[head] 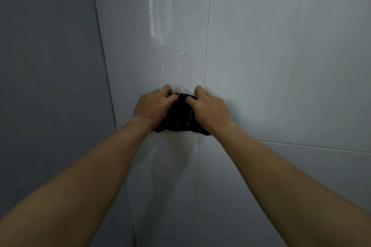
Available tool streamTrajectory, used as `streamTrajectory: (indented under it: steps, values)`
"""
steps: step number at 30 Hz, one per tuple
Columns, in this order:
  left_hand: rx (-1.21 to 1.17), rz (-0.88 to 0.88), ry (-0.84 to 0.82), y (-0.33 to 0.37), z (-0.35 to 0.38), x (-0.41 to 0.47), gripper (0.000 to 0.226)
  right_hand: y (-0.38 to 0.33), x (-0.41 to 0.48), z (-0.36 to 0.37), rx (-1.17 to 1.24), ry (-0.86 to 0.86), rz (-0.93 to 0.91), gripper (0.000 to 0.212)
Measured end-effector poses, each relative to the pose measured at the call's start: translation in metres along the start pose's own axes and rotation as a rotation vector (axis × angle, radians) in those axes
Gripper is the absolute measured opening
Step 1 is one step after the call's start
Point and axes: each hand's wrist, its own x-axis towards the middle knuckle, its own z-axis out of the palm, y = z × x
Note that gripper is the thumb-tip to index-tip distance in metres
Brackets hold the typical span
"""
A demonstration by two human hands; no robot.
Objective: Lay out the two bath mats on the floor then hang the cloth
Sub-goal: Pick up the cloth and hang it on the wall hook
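Observation:
A black cloth with thin pale stripes hangs bunched against the white tiled wall in the head view. My left hand grips its upper left edge and my right hand pinches its upper right edge. Both hands press the cloth's top against a small clear wall hook, most of which is hidden behind the fingers. The cloth's lower edge falls to the horizontal tile seam. Neither bath mat is in view.
White glossy wall tiles fill the view, with a vertical grout line just right of the hook. A grey panel forms the left side of the corner. The floor is out of view.

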Motion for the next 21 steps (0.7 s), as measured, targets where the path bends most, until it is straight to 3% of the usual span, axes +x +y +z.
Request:
streamTrajectory:
  steps: [10,16,21]
  values:
    - [-0.174,-0.013,-0.024,0.010,0.020,-0.034,0.036,-0.003,-0.028,0.021,0.093,0.031,-0.051,0.033]
    - [-0.321,-0.249,0.004,0.023,0.026,-0.043,0.040,-0.001,-0.028,0.017,0.104,0.042,-0.011,0.035]
    - [-0.301,-0.297,0.034,0.028,0.019,-0.042,0.040,0.003,-0.032,0.000,0.121,0.027,-0.022,0.034]
